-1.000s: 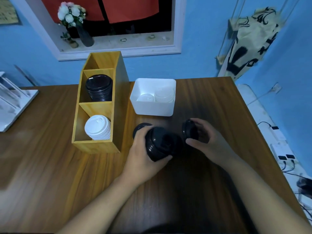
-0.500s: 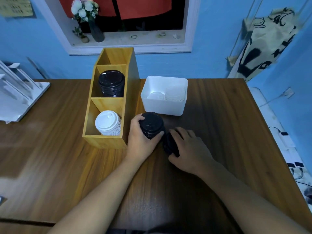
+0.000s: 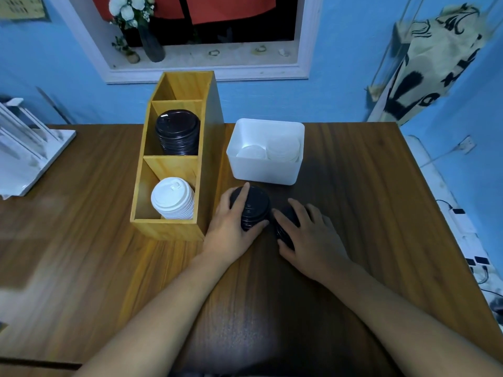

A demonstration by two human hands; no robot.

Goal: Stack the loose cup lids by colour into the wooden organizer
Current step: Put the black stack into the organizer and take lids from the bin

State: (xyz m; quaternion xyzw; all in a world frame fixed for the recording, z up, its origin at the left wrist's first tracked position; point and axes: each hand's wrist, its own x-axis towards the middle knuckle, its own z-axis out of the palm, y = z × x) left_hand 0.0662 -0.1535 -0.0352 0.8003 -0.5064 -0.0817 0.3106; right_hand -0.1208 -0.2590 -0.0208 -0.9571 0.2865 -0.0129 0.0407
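Observation:
My left hand (image 3: 231,229) grips a stack of black lids (image 3: 255,208) standing on the table just right of the wooden organizer (image 3: 209,148). Beside it my right hand (image 3: 310,238) covers a few more black lids (image 3: 283,232), mostly hidden under the fingers. The organizer's middle compartment holds a black lid stack (image 3: 178,131). Its front compartment holds a white lid stack (image 3: 172,198). The back compartment looks empty. A white bin (image 3: 261,172) behind my hands contains white lids (image 3: 281,148).
The wooden table (image 3: 81,254) stretches left and toward me. A white rack (image 3: 24,156) sits at the left edge. A vase of flowers (image 3: 148,42) stands on the window sill. Cables and power strips (image 3: 462,221) lie off the table's right edge.
My left hand has set its black stack upright closer to the organizer. My right hand has slid left with its lids, up against that stack. The camera has shifted slightly.

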